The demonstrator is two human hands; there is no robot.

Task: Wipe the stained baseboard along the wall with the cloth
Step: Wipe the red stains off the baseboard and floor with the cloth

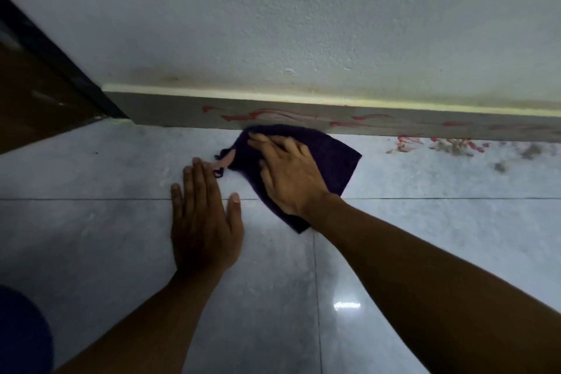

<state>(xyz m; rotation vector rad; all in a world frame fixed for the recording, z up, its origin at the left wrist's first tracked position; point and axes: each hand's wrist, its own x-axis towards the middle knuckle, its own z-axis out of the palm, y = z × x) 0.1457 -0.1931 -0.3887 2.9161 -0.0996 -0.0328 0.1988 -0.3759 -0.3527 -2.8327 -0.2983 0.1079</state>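
**Inspector A:** We start nearest the camera. Our left hand (204, 222) lies flat on the glossy floor tile (91, 252), fingers extended and spread, holding nothing; we judge it a brace.

**Inspector B:** Agreed. Beyond it, our right hand (288, 173) presses palm-down on the dark purple cloth (337, 158), fingers splayed over it rather than closed around it. The cloth lies mostly on the floor, and its far edge touches the foot of the grey baseboard (170, 109).

**Inspector A:** Condition of the baseboard?

**Inspector B:** Red streaks (267, 114) run along its face directly above the cloth and on toward the right. They look smeared in places, but we cannot tell whether wiping caused that. The stretch nearest the dark door frame (60, 64) on the left shows no red.

**Inspector A:** We also note red marks and crumbly debris (449, 146) on the floor at the right, against the baseboard, well apart from the cloth.

**Inspector B:** Furthest out, the white textured wall (303, 9) shows yellowish discolouration just above the trim.

**Inspector A:** Our finding: the task is at an early stage. The cloth sits at the base, not on the stained face, and most of the red remains.
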